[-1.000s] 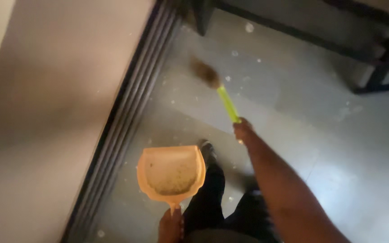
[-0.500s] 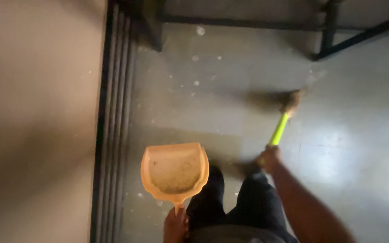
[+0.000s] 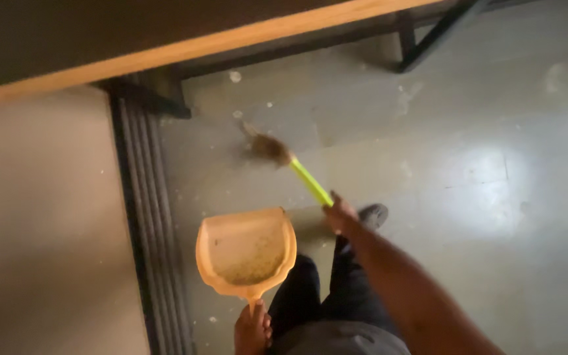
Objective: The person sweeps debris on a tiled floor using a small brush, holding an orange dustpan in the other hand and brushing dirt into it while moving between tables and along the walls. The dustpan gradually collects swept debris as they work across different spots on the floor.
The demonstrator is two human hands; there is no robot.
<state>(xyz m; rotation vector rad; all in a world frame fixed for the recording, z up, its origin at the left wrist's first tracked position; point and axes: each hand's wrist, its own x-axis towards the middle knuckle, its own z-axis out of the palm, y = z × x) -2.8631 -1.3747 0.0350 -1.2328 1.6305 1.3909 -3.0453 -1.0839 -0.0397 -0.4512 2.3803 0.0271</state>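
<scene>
A small broom (image 3: 290, 167) with a lime-green handle and a blurred brown bristle head lies slanted across the middle of the frame, bristles on the grey floor (image 3: 481, 197) near white specks. The right hand (image 3: 340, 215) has its fingers wrapped round the handle's lower end. At lower centre, the left hand (image 3: 252, 329) grips an orange dustpan (image 3: 246, 253) by its handle; gritty pale dust lies inside it.
</scene>
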